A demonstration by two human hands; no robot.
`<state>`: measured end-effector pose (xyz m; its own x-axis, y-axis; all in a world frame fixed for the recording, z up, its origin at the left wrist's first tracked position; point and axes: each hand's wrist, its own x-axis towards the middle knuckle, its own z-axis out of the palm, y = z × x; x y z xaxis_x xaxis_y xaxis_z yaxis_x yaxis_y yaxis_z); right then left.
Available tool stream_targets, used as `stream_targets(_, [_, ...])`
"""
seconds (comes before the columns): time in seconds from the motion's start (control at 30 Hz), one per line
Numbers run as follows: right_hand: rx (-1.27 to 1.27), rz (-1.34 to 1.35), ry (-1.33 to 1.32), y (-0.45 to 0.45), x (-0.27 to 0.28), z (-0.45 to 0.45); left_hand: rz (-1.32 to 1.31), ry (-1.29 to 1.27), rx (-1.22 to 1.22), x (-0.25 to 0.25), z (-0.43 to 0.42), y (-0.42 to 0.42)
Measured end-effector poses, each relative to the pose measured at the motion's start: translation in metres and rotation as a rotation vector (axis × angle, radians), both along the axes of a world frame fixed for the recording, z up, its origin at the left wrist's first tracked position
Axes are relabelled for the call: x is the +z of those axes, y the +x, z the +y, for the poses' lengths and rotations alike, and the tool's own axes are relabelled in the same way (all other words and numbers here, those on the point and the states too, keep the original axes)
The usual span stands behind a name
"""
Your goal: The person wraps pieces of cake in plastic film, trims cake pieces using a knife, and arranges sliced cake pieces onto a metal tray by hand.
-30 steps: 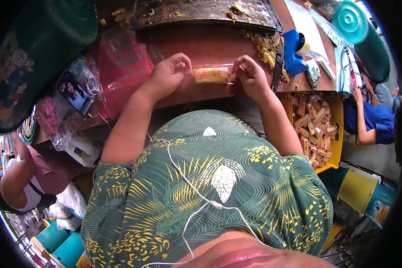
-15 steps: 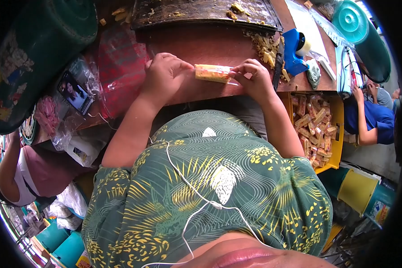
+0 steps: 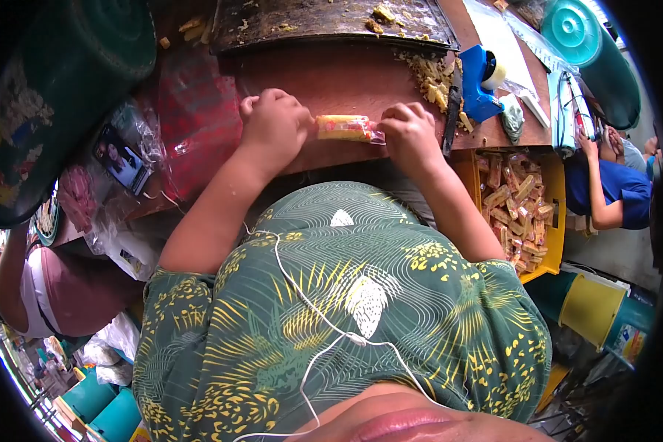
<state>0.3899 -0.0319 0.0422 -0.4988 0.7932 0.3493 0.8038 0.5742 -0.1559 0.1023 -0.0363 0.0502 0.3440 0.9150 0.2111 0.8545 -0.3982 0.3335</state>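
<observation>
A yellow baked bar in a clear printed wrapper lies level between my two hands, near the table's front edge. My left hand pinches the wrapper's left end, fingers curled in. At the other end, my right hand grips the loose clear film, its knuckles facing up. My fingertips are partly hidden behind the knuckles. To the right of my right hand lies a dark long blade, beside a heap of yellow crumbs.
A dark baking tray spans the table's back. A blue tape dispenser stands right. A yellow crate holds several wrapped bars. Red-printed plastic film and a phone lie left. Co-workers sit on both sides.
Both my hands have turned, knuckles rolling upward, while keeping hold of the wrapper ends. The wrapped bar has shifted slightly left.
</observation>
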Motion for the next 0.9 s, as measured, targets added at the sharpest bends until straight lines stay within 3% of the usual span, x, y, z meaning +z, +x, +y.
stream_targets(0.13, [-0.025,-0.027,-0.051,-0.011,0.012,-0.034,0.060,0.110,-0.062,0.007,-0.034,0.008])
stream_targets(0.23, [0.019,-0.079,-0.192,0.004,0.011,-0.011,0.233,-0.044,-0.112,0.008,-0.017,0.003])
stream_targets(0.27, [0.023,-0.071,-0.190,0.006,0.017,-0.005,0.179,-0.188,-0.093,0.014,-0.006,0.004])
stream_targets(0.37, [-0.009,-0.177,-0.159,-0.008,0.023,0.008,0.203,-0.114,-0.096,0.022,0.016,0.006])
stream_targets(0.4, [-0.013,-0.184,-0.093,-0.012,0.019,0.006,0.180,0.063,-0.087,0.016,0.015,0.004])
stream_targets(0.5, [-0.043,-0.125,0.029,-0.016,0.007,-0.017,0.236,0.275,-0.014,-0.007,-0.007,0.016])
stream_targets(0.53, [-0.029,-0.122,0.050,-0.015,-0.001,-0.025,0.187,0.341,0.021,-0.028,-0.015,0.016])
stream_targets(0.63, [-0.012,-0.099,-0.103,-0.015,-0.001,-0.044,0.034,0.147,0.076,-0.019,-0.027,0.028])
stream_targets(0.7, [-0.031,-0.074,-0.070,-0.019,-0.005,-0.047,-0.597,-0.094,0.031,-0.026,-0.001,0.034])
stream_targets(0.73, [-0.036,-0.062,-0.044,-0.022,-0.005,-0.043,-1.093,-0.421,0.103,-0.018,0.009,0.042])
stream_targets(0.83, [-0.031,0.305,0.052,-0.024,0.002,-0.025,-1.510,-0.744,-0.059,-0.010,0.022,0.039])
stream_targets(0.87, [0.025,0.487,0.094,-0.025,0.008,-0.021,-1.366,-0.667,-0.093,-0.015,0.024,0.040])
stream_targets(0.9, [0.083,0.487,0.087,-0.022,0.012,-0.019,-1.163,-0.505,-0.113,-0.026,0.027,0.040])
